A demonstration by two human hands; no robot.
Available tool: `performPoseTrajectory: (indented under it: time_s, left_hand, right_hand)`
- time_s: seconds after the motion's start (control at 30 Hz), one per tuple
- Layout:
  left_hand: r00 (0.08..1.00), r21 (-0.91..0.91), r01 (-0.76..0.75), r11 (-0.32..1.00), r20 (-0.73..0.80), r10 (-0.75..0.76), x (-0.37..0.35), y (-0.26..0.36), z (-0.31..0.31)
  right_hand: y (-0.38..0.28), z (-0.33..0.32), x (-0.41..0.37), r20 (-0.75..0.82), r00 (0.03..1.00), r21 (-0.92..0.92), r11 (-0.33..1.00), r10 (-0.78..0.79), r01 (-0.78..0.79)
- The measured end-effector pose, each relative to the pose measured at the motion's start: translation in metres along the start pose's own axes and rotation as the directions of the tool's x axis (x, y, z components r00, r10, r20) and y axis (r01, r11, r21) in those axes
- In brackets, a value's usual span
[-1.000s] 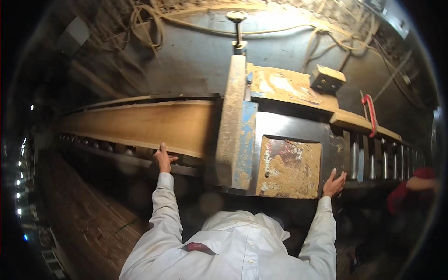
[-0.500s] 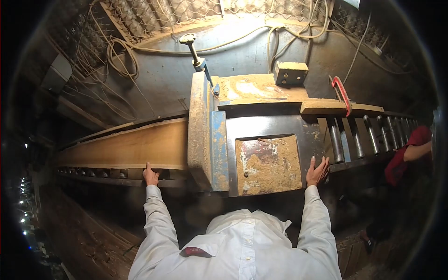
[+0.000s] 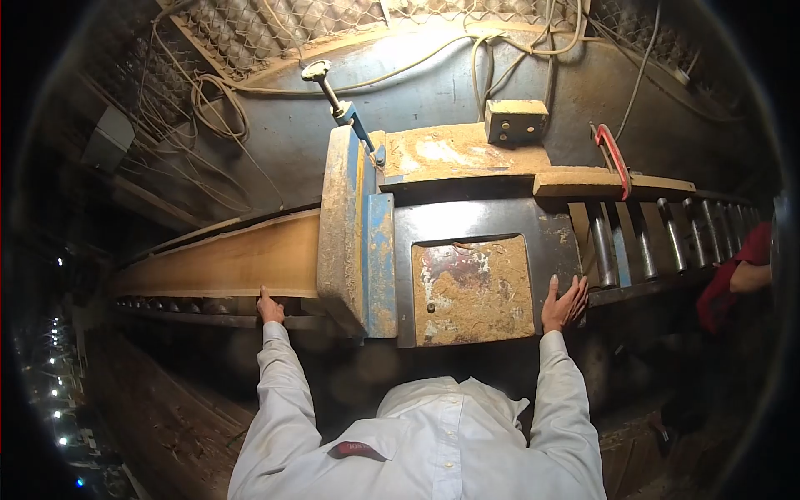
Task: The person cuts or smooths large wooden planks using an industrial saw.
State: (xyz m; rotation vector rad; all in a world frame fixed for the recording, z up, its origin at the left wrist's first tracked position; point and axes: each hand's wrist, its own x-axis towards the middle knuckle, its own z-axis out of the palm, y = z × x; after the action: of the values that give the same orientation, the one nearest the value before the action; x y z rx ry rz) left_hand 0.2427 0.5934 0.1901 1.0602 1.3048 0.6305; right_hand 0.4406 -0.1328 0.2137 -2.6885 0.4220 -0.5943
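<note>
A long, wide wooden board (image 3: 225,257) lies on the rollers at the left, its right end running up to the machine's upright housing (image 3: 340,225). My left hand (image 3: 270,308) is at the near edge of this board, one digit laid on the edge and the others curled below, partly hidden. My right hand (image 3: 565,304) rests on the right front corner of the dark metal machine table (image 3: 550,250), fingers stretched and apart, with nothing held. A sawdust-covered panel (image 3: 473,292) is set into the table between my hands.
Metal rollers (image 3: 673,235) extend to the right. A red clamp (image 3: 614,158) grips a wooden strip (image 3: 658,185) behind them. A control box (image 3: 517,122) and a handwheel (image 3: 317,72) stand at the back. Another person's arm (image 3: 750,277) is at the far right.
The view has shifted slightly, so the machine appears farther left. My left hand is a little closer to the housing along the board's edge. My right hand stays on the table corner.
</note>
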Motion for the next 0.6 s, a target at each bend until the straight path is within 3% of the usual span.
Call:
performPoseTrajectory:
  time_s: [0.47, 0.6]
  left_hand:
    - [0.997, 0.052, -0.037, 0.998, -0.063, 0.040, -0.035, 0.004, 0.015]
    - [0.995, -0.070, -0.074, 0.995, 0.061, 0.078, -0.083, -0.006, 0.033]
  right_hand:
    - [-0.011, -0.013, 0.005, 0.021, 1.000, -0.025, 1.000, 0.014, -0.014]
    - [-0.010, -0.013, 0.003, 0.035, 0.999, -0.035, 0.999, 0.004, -0.003]
